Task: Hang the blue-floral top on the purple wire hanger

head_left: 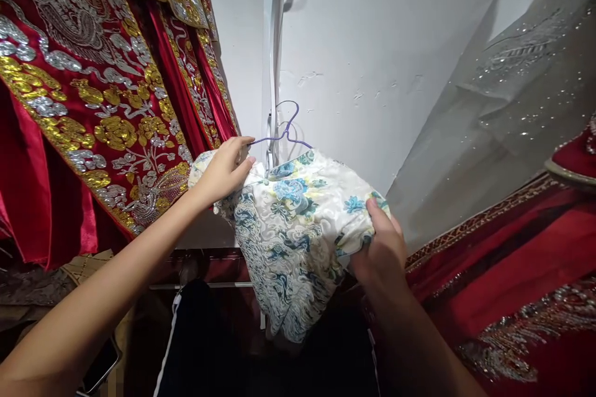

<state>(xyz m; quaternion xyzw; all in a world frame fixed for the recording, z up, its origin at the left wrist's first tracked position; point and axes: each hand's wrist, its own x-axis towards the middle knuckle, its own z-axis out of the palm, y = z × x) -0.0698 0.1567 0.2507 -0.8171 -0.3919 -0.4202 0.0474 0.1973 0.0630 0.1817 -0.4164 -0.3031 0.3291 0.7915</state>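
A short-sleeved floral garment [298,217], white with blue flowers and a dark swirling pattern lower down, hangs on a purple wire hanger [289,127]. The hanger's hook rises from the neckline in front of the wall. My left hand [231,164] lies at the left shoulder, its fingers closed over the cloth near the hanger's left arm; the fingertips are partly hidden. At the opposite side, my right hand [384,236] pinches the sleeve edge, thumb on top and the other fingers behind the fabric.
Red embroidered costumes with gold and silver work [125,130] hang at left. More red beaded cloth [526,248] is at right, below a sheer sequined fabric [521,74]. A pale metal pole [274,43] runs up the white wall [363,31]. A phone [101,366] lies lower left.
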